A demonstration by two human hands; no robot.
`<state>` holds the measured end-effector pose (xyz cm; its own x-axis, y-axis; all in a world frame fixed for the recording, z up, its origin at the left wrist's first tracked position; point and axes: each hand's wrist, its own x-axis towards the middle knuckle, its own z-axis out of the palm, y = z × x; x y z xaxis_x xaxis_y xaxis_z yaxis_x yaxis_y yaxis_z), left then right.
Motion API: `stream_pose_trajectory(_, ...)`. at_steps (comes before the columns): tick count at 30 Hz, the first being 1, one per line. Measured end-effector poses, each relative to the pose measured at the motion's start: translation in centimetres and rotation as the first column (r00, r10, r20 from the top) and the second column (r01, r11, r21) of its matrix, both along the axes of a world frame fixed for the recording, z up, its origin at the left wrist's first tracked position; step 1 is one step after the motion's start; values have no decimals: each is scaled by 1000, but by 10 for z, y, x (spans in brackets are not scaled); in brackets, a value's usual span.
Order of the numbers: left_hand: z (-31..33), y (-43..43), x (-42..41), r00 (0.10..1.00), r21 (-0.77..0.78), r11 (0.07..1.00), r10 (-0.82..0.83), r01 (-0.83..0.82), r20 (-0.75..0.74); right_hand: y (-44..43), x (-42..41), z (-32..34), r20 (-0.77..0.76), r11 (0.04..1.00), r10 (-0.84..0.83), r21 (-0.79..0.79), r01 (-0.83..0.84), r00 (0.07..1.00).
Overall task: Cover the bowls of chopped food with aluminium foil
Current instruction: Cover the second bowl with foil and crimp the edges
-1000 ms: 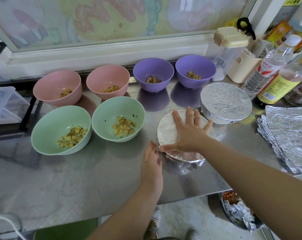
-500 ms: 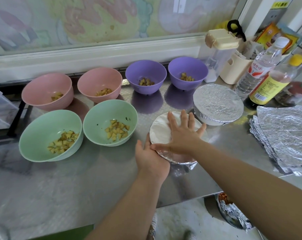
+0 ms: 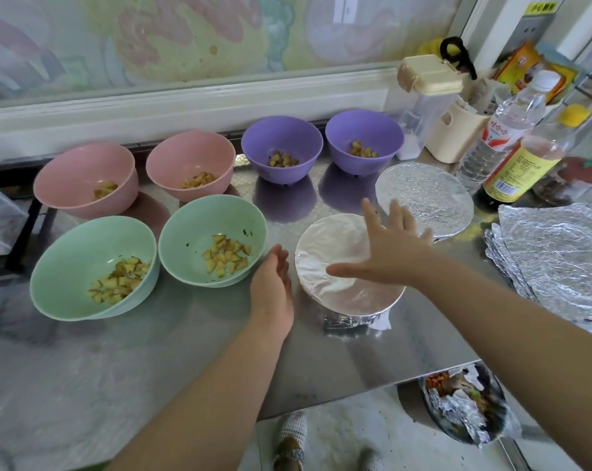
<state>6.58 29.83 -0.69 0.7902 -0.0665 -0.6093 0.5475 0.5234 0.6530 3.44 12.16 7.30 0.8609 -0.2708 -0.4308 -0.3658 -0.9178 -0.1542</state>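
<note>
Left hand (image 3: 271, 286) beside, right hand (image 3: 389, 248) over foil-covered bowl (image 3: 325, 248) (fingers straight)

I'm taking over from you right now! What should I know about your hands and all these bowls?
Left hand: open, holding nothing, beside the near foil-covered bowl.
Right hand: open, fingers spread over that bowl's foil top.
Done: two bowls covered, the near one and the far foil-covered bowl.
Left: six open bowls of chopped food: left green bowl, right green bowl, left pink bowl, right pink bowl, left purple bowl, right purple bowl.
Spare foil sheets are stacked on the right.
</note>
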Motion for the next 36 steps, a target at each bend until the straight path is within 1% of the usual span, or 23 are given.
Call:
stream_pose_trajectory(1,-4,2,-11,1000,71,997,6,-6,-6,4,6,-2,30,998,55,7,-56,998)
stream_pose_trajectory(3,-11,5,-36,1000,227,974,-22,24,-10,12,16,-6,28,988,152,33,-153,988)
stream_pose_trajectory(4,-15,6,-47,997,305,950,-78,72,8,16,20,-10,6,982,182,44,-182,983)
stream_pose_trajectory(6,-16,7,-68,963,425,878,-266,221,49,21,24,-18,-42,976,218,33,-217,975)
stream_pose_trajectory(7,-14,5,-76,932,455,841,-356,293,59,23,25,-22,-61,974,228,13,-228,972)
stream_pose_trajectory(9,-9,0,-86,873,456,800,-479,390,94,24,25,-27,-83,972,232,-21,-234,969)
stream_pose_trajectory(12,-11,-7,-91,817,466,766,-559,443,142,25,26,-26,-87,973,223,-34,-226,971)
stream_pose_trajectory(14,-13,-11,-91,818,482,767,-552,423,161,25,26,-26,-85,974,220,-31,-223,972)
stream_pose_trajectory(20,-21,-20,-96,871,524,814,-427,252,244,25,27,-28,-85,975,218,-24,-221,972)
stream_pose_trajectory(23,-26,-22,-98,876,509,838,-383,196,294,25,28,-29,-89,975,220,-21,-223,971)
stream_pose_trajectory(26,-27,-21,-97,871,488,855,-365,174,329,25,28,-29,-90,974,225,-23,-227,970)
stream_pose_trajectory(32,-30,-12,-93,868,597,789,-389,142,308,25,27,-29,-87,974,226,-12,-228,970)
stream_pose_trajectory(36,-33,-5,-84,828,712,692,-467,122,312,25,27,-30,-88,973,230,-14,-232,969)
